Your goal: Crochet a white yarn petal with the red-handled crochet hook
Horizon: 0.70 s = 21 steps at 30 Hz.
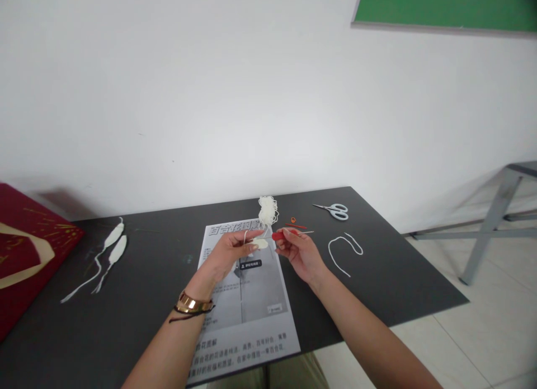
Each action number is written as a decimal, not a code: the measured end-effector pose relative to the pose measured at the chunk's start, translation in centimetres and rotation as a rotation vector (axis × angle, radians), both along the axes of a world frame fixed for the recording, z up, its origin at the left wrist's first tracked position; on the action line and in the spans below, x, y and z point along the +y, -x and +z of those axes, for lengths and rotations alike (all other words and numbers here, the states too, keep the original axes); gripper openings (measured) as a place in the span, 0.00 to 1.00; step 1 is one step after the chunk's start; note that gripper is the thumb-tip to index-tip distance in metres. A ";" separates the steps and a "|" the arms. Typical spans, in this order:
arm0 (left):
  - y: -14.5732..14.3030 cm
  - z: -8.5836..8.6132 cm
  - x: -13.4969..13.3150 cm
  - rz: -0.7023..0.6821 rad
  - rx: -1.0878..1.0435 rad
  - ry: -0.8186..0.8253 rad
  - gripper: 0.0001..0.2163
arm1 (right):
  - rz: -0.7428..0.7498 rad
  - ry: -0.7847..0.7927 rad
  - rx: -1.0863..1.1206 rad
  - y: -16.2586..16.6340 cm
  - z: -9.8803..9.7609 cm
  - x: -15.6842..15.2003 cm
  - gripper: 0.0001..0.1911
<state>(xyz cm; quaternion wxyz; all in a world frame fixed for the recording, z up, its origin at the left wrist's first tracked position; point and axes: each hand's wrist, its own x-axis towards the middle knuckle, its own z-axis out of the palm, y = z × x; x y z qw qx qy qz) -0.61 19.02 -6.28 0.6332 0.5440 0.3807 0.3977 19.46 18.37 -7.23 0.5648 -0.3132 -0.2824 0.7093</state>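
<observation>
My left hand (231,249) pinches a small white crocheted piece (260,243), with white yarn looped over its forefinger. My right hand (298,250) is closed round a red-handled crochet hook (280,235), whose tip meets the white piece. Both hands hover above a printed instruction sheet (247,299) on the dark table (159,282). A loose bundle of white yarn (267,211) lies just beyond the hands, and its strand runs to my left hand.
Two finished white crocheted pieces (114,244) with long tails lie at the left. Scissors (335,210) and a small orange marker (293,220) sit at the far right, a cut yarn strand (342,246) nearer. A red box (25,254) stands at the left edge.
</observation>
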 end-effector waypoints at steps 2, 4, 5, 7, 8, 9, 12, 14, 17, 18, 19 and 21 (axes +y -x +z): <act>-0.2 -0.5 0.0 -0.003 -0.007 0.001 0.12 | 0.012 0.006 -0.004 0.2 -0.2 -0.1 0.11; -0.4 -0.9 0.0 -0.010 -0.018 0.003 0.12 | 0.009 0.006 -0.010 0.4 -0.4 -0.1 0.11; -0.5 -1.0 0.0 -0.012 -0.024 0.004 0.13 | 0.001 0.003 -0.014 0.5 -0.5 -0.1 0.11; -0.5 -1.1 0.0 -0.012 -0.036 0.009 0.15 | -0.019 -0.005 -0.021 0.6 -0.6 -0.1 0.11; -0.5 -1.1 0.0 -0.011 -0.040 0.013 0.15 | -0.032 -0.011 -0.024 0.7 -0.7 -0.1 0.11; -0.4 -1.1 -0.1 -0.010 -0.043 0.020 0.14 | -0.047 -0.018 -0.026 0.7 -0.6 -0.2 0.11; -0.4 -0.9 -0.1 -0.012 -0.049 0.043 0.13 | -0.078 -0.039 -0.027 1.0 -0.4 -0.4 0.11; -0.6 -0.8 -0.1 -0.016 -0.057 0.051 0.15 | -0.066 -0.046 -0.022 1.1 -0.2 -0.5 0.11; -0.7 -0.6 -0.2 -0.030 -0.075 0.043 0.21 | -0.029 -0.044 0.002 1.2 -0.1 -0.5 0.11; -0.7 -0.5 -0.2 -0.039 -0.082 0.037 0.22 | -0.024 -0.041 0.015 1.1 -0.1 -0.5 0.11; -0.6 -0.4 -0.2 -0.052 -0.090 0.031 0.21 | -0.019 -0.036 0.028 1.0 -0.2 -0.4 0.11; -0.2 -0.4 -0.1 -0.092 -0.103 0.023 0.17 | 0.000 -0.025 0.056 0.7 -0.4 -0.1 0.11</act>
